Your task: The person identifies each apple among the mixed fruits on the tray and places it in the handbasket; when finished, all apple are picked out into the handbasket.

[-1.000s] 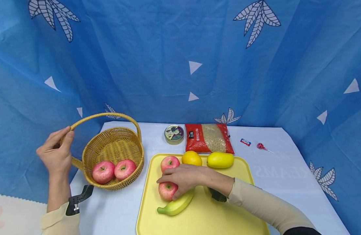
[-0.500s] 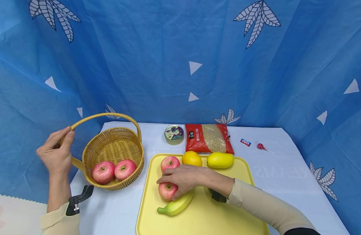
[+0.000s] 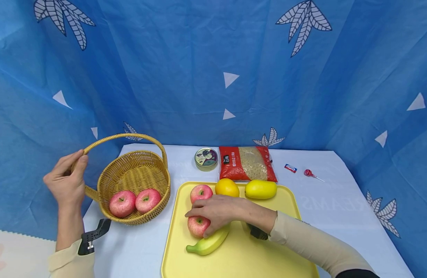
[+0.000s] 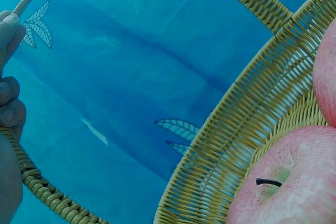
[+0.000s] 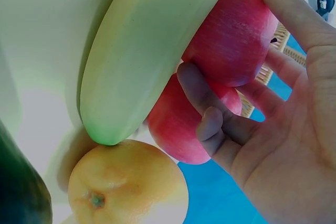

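My left hand (image 3: 67, 175) grips the handle (image 3: 126, 135) of a wicker basket (image 3: 138, 175), which leans toward me. Two red apples (image 3: 122, 203) lie in its lower part. Over a yellow tray (image 3: 265, 255), my right hand (image 3: 216, 210) holds another red apple (image 3: 196, 227), thumb on one side and fingers on the other, as the right wrist view also shows. This apple lies against a yellow-green banana (image 3: 213, 243). Just behind it is a further apple (image 3: 201, 192), partly covered by my fingers, beside an orange (image 3: 227, 187).
A yellow mango-like fruit (image 3: 260, 189) lies at the tray's far edge. A dark green rounded thing (image 5: 21, 182) shows in the right wrist view. Behind the tray are a round tin (image 3: 206, 159), a red bag of pasta (image 3: 248, 163), a small wrapped sweet (image 3: 290, 168) and a lollipop (image 3: 308, 173).
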Action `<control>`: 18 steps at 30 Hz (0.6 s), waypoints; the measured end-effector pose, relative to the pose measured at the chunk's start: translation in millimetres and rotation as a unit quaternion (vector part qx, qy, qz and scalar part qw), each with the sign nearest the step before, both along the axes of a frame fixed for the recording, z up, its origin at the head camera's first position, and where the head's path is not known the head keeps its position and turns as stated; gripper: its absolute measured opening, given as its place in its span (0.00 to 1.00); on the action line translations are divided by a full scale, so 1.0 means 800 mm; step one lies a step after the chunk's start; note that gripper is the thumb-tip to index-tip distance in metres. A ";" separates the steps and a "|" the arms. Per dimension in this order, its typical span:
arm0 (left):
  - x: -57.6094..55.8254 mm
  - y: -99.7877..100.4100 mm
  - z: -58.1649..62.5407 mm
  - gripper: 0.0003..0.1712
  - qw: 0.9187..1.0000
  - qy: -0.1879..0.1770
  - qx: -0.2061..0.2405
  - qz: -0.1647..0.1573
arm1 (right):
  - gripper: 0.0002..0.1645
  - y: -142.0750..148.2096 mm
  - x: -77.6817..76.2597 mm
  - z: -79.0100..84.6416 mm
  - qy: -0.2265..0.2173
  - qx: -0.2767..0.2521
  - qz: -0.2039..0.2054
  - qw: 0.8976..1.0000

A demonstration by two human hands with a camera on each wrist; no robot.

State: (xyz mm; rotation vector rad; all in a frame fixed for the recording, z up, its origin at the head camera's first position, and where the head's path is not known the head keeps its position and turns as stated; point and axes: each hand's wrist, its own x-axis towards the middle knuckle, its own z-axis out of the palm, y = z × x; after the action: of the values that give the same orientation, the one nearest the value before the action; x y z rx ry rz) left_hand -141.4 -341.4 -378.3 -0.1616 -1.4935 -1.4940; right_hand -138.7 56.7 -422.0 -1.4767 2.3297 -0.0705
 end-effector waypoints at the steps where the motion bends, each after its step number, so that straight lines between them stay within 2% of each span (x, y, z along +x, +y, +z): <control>1: 0.000 0.000 0.000 0.11 1.000 -0.002 -0.002 0.002 | 0.45 0.000 0.000 0.000 0.000 0.001 0.000 1.000; 18: 0.000 0.000 0.000 0.11 1.000 0.014 0.005 -0.014 | 0.41 -0.002 0.002 -0.003 0.030 -0.010 0.013 0.999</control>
State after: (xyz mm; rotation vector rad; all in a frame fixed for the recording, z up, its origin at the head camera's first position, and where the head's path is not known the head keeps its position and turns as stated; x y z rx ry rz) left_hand -141.5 -341.4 -378.7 -0.1965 -1.4662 -1.5155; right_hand -136.7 55.5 -424.5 -1.5392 2.3626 -0.0436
